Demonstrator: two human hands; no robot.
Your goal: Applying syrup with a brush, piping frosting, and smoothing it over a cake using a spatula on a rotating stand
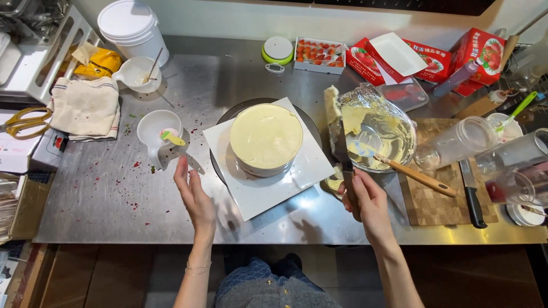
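Note:
A round cake (pixel 266 138) covered in pale cream sits on a white square board (pixel 268 188) atop a dark turntable (pixel 228 114). My right hand (pixel 368 202) grips the handle of a long palette knife (pixel 335 128) loaded with cream, blade pointing up beside the cake's right side. My left hand (pixel 195 197) is flat with fingers apart, holding nothing, just left of the board's corner. A metal bowl of cream (pixel 379 128) with a wooden-handled spatula (pixel 408 171) stands right of the knife.
On the steel counter (pixel 103 194): white cups (pixel 157 131), a cloth (pixel 85 105), a white bucket (pixel 132 28), a scale (pixel 277 51), a strawberry tray (pixel 319 54), red boxes (pixel 479 51). At right a wooden board (pixel 439 205), a black knife (pixel 472 197) and clear cups (pixel 456 142).

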